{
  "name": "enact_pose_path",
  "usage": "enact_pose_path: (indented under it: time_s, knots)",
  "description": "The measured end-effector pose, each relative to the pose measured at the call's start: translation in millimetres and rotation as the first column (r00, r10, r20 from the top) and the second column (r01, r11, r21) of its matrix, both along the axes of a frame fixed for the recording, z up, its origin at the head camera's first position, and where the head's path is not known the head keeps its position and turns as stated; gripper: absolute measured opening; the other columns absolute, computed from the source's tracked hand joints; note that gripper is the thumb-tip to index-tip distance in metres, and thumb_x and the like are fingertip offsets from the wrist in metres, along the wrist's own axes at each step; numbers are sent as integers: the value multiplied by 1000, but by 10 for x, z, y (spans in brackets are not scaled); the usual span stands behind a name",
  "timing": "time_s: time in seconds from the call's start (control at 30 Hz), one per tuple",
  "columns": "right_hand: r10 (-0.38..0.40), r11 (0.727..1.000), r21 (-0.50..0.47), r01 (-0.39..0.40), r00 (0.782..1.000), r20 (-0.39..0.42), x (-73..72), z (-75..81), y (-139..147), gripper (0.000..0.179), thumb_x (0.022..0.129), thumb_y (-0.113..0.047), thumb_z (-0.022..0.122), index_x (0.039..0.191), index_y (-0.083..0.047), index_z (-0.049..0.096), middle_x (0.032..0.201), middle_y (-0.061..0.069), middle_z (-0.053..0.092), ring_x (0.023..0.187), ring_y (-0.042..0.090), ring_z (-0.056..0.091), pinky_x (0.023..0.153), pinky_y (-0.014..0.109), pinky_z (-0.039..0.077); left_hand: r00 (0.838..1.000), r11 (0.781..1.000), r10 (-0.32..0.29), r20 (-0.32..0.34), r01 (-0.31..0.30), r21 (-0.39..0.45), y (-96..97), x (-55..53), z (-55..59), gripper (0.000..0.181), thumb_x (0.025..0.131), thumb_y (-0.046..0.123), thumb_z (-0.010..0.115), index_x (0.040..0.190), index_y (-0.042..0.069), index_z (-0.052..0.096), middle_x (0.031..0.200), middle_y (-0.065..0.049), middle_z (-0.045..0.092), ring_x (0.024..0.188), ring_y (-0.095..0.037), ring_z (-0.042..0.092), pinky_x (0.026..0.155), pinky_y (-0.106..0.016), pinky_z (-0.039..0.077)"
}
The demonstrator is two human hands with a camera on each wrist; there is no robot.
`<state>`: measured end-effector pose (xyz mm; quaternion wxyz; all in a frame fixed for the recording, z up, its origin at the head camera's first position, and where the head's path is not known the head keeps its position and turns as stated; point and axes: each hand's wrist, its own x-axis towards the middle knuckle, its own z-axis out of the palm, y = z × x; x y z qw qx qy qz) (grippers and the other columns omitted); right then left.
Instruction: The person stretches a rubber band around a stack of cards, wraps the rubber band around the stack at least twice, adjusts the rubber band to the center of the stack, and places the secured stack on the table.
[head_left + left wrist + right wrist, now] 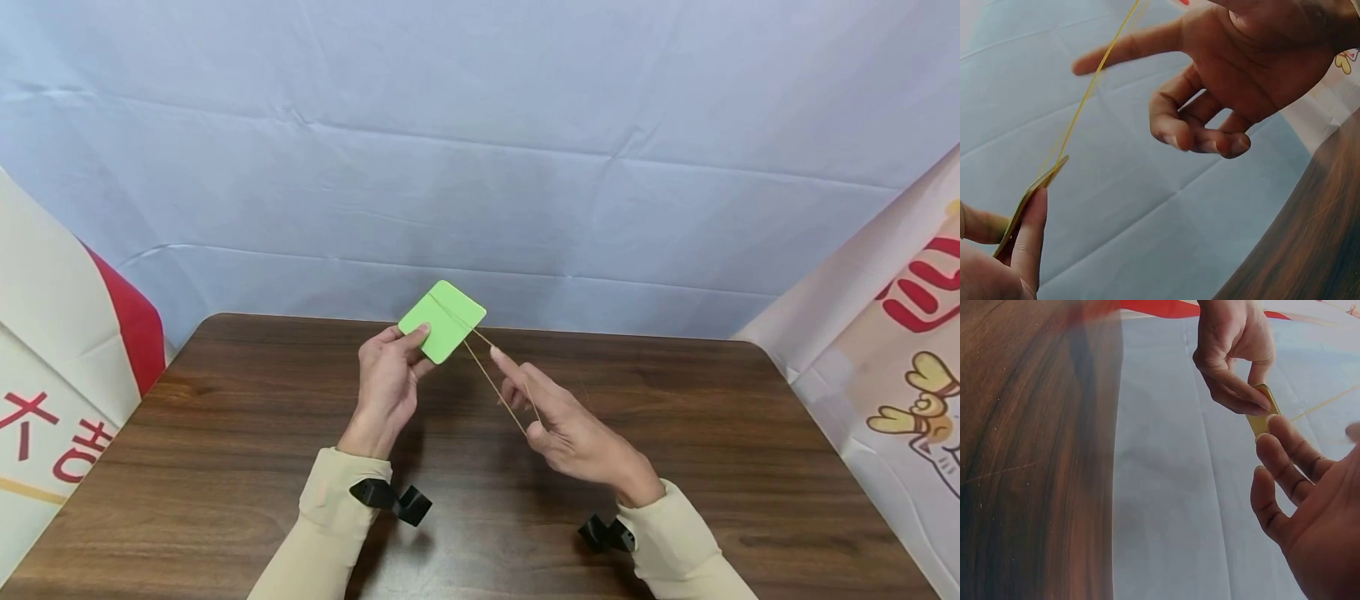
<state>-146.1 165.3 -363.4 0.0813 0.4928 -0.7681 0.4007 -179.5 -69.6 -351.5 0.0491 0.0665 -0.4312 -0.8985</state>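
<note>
Where the green card (442,324) is: raised off the wooden table (240,433) in front of the pale cloth (450,167), tilted so that one corner points up in the head view I am watching remotely.
Left hand (386,383): clamped on the card's near side, thumb on the face I see and fingers behind; I would call that pinch steady.
Thin band (495,388): crosses the card's upper face, then runs out in two taut strands; how it passes round the back I cannot tell.
Right hand (566,425): not gripping the card; index finger held out straight, thumb apart from it, the band spread between them, the other fingers loosely bent.
Work done, as I judge it: card secured in one hand, band lying over it at one end and stretched at the other.
Work left, as I judge it: the far end of the loop is on the right hand, so band and card are only partly joined. Whether it is being wound on or taken off, I cannot tell from here.
</note>
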Motion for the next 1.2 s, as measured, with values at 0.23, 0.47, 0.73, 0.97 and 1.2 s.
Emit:
enact_pose_path:
  time_s: [0.23,0.47,0.73,0.97,1.2]
  knots:
    - [12,1000,-27,-10,998,69,21,6,-6,82,105,-58,10,160,1,-3,112,7,53,97,17,54,87,34,47,999,999,41,-30,-40,36,18,9,19,14,98,-7,59,111,-10,57,99,-13,66,85,-18,73,66,-27,60]
    - [-22,1000,-10,23,996,82,47,26,22,82,104,-59,3,161,1,5,112,4,57,97,17,56,89,36,45,991,999,43,-129,-40,27,44,19,4,19,97,-8,60,115,-13,55,99,-15,66,84,-19,73,65,-28,60]
    - [47,998,-60,-36,982,182,28,57,75,89,101,-67,4,161,-3,16,100,3,54,98,21,55,93,43,45,970,1000,5,-243,-4,8,50,44,-13,18,97,-8,61,114,-11,56,99,-16,67,85,-21,73,65,-29,60]
    - [23,998,-55,-15,989,149,30,109,104,89,101,-67,4,160,-4,26,96,0,50,95,21,54,95,40,44,936,1000,-8,-353,5,-9,66,48,-20,11,96,-10,60,105,-4,61,96,-12,70,83,-19,73,64,-30,60]
    - [30,997,-81,-19,990,136,39,144,118,88,102,-66,5,157,-4,35,89,-2,46,94,18,57,89,38,47,895,999,-41,-444,38,-17,55,36,-41,17,94,-13,59,101,1,64,95,-10,72,81,-18,73,63,-30,60]
